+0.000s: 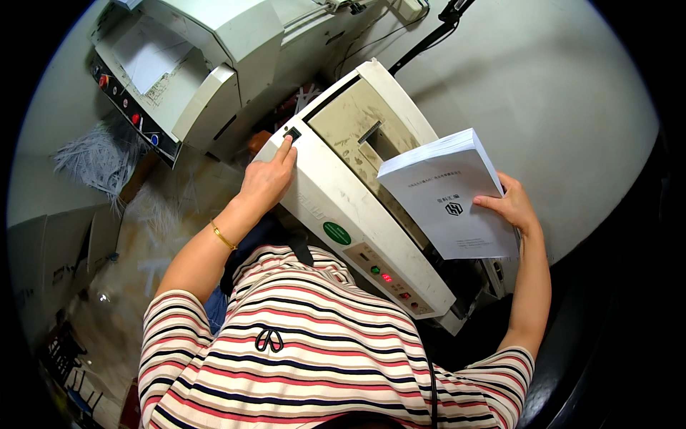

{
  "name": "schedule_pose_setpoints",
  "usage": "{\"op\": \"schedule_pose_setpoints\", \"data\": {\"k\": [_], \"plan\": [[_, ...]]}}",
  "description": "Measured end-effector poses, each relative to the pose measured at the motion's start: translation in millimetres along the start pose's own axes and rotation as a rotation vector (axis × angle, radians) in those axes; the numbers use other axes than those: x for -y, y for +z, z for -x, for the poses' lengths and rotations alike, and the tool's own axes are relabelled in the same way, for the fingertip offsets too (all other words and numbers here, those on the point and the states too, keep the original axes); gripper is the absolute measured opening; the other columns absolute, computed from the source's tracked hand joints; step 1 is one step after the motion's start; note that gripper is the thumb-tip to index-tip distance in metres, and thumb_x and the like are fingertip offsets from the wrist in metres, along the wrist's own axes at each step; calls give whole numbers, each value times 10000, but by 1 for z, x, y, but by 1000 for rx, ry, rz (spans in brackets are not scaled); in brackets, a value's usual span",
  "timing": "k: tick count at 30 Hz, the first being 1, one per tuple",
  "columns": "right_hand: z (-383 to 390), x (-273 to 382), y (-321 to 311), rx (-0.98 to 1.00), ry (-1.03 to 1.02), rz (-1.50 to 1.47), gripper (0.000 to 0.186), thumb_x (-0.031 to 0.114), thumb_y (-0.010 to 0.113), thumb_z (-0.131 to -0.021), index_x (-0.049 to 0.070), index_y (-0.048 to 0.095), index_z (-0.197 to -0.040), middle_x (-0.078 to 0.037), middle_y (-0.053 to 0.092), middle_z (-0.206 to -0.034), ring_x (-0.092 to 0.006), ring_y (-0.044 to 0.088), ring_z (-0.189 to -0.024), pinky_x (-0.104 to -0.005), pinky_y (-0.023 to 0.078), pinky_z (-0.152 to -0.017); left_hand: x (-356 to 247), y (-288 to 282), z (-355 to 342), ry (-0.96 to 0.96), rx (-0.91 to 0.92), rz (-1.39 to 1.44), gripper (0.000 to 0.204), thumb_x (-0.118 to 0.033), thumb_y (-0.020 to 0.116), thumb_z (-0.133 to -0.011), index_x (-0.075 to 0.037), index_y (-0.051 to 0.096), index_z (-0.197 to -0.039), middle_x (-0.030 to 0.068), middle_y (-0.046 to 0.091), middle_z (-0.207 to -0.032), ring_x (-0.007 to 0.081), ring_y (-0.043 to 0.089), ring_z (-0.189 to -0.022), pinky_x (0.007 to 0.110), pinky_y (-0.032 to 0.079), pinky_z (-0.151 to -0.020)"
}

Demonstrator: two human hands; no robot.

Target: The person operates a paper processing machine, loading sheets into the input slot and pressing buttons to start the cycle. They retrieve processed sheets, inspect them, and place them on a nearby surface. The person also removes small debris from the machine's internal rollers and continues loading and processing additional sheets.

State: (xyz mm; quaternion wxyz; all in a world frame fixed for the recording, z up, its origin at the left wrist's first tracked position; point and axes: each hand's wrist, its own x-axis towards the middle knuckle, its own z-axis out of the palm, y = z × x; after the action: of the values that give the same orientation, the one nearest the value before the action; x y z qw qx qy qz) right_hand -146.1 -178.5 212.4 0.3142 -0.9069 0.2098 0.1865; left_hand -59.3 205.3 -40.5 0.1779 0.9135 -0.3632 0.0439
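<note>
A thick white book (439, 189), its cover printed with dark text and a hexagonal emblem, is gripped at its right edge by my right hand (516, 207). The thumb lies on the cover; the other fingers are mostly hidden behind the book. It is held tilted over the right part of a long cream-coloured machine (321, 196). My left hand (268, 175) is at the machine's left end, empty, with a finger stretched onto a small black switch (292, 134). Below the book, a dusty beige top panel (343, 125) has a dark slot (377, 141), partly covered.
On the machine's front are a green round sticker (336, 233) and a control panel (364, 255) with a lit red display. Another large machine (214, 36) with coloured buttons stands at the far left. Shredded paper (100, 157) lies beside it. A black arm (429, 39) rises behind.
</note>
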Motion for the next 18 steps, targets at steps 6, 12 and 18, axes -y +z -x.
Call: {"op": "schedule_pose_setpoints", "data": {"k": [6,12,18], "plan": [[-57,-27,-6,69,-37,45,478,140,808,-709,-15,619,-1119,-96,681,-984,-168,633,-867,-306,515,-775,-5,-1,-1,-16,-7,-53,468,-107,652,-740,-6,535,-1182,170,549,-1307,230,628,-521,314,497,-478],[-71,-20,11,-44,-106,180,469,174,819,-702,-7,636,-1094,-92,698,-939,-161,648,-822,-308,521,-733,-10,-5,-3,-46,1,-58,449,-104,651,-744,-8,551,-1170,149,556,-1307,223,626,-520,309,499,-482],[-62,-6,52,-235,-153,425,438,288,840,-665,45,657,-980,-137,678,-747,-251,650,-651,-346,515,-630,-8,-3,-3,-43,-27,-62,421,-99,639,-763,-12,566,-1169,144,556,-1311,206,604,-490,300,490,-478]]}}
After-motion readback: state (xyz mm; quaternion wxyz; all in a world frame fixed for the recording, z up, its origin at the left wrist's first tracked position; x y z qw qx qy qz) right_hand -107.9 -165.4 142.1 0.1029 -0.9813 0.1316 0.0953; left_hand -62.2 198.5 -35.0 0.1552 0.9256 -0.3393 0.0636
